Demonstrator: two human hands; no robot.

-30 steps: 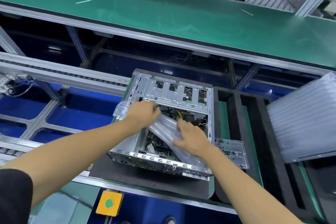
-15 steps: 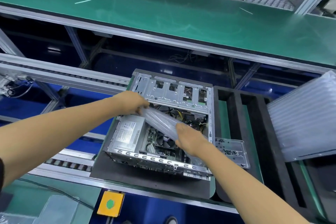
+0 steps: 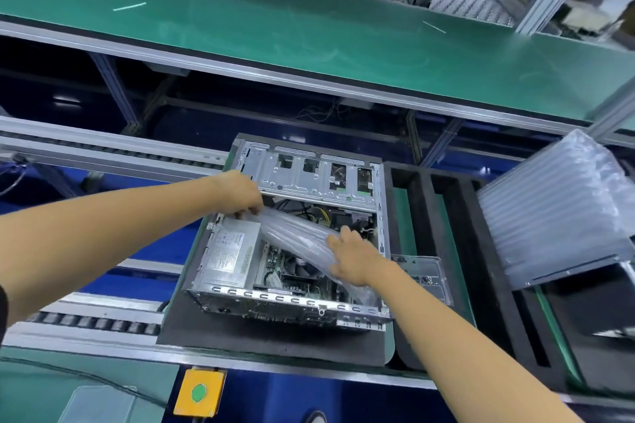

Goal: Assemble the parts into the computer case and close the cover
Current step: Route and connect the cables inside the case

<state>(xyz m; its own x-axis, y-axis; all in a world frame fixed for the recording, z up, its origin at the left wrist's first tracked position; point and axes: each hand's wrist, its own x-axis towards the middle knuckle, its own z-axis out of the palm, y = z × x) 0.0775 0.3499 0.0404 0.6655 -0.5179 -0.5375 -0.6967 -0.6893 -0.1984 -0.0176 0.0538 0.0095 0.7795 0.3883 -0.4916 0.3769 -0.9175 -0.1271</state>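
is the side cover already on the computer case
No, the computer case lies open on top, its power supply and board exposed, while both hands hold a clear air cushion across the opening.
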